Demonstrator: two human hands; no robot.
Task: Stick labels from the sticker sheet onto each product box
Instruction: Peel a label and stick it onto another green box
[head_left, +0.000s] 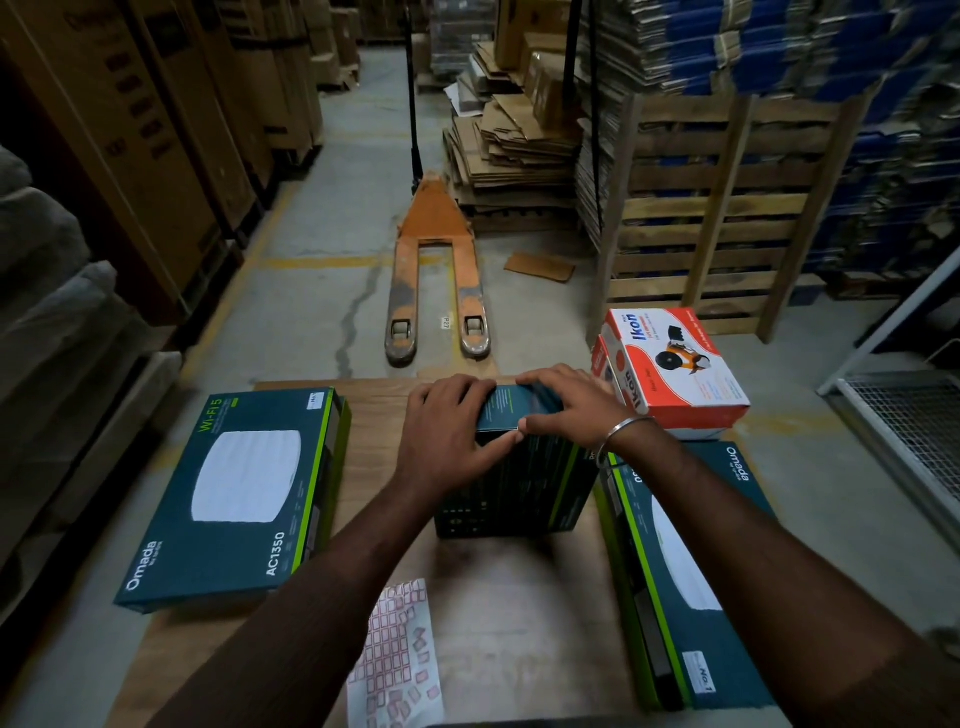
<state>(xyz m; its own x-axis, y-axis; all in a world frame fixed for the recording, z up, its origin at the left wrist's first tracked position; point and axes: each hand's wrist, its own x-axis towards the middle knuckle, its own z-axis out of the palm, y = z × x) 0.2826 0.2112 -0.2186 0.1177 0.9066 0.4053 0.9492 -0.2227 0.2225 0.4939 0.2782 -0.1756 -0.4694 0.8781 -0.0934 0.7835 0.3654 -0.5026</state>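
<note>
Leftmost on the wooden table (519, 571) lay a flat dark-teal cardboard product box printed with a white disc (228, 499), and a small white label already showed at its far right corner, so that one looked done. Next came the pale sticker sheet with rows of red-edged labels (397, 660), lying flat at the near edge between the forearms, several of its cells seemingly peeled off. At the centre stood an upright dark-teal box with a green stripe (519, 478), and both hands were on its top end: the left hand (447, 436) lay over the left edge with fingers curled down the far side, while the right hand (566, 405) pressed with fairly straight fingers across the top, the two thumbs meeting at the near edge. That grip suggested a label being smoothed down, though no label was visible under the fingers. To the right lay another flat teal box (691, 561) with a white label at its near corner, and beyond it a red-and-white box (675, 364), on which no label could be made out.
</note>
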